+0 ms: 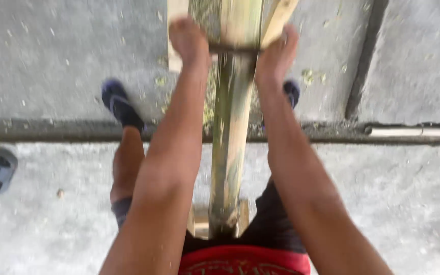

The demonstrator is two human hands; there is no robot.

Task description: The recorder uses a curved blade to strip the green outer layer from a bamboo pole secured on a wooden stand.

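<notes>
Both arms stretch out, left hand [189, 40] and right hand [277, 53] gripping blade [232, 49] across bamboo [230, 127].

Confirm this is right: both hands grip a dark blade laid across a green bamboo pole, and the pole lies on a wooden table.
Not quite. In the head view the left hand and right hand do grip the blade across the bamboo pole, but it lies over a concrete floor, not a table.

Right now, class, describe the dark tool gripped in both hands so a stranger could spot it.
Follow the long green bamboo pole up the grey concrete floor. The thin dark bar crosses it, between left hand and right hand, the only crosswise piece.
</notes>
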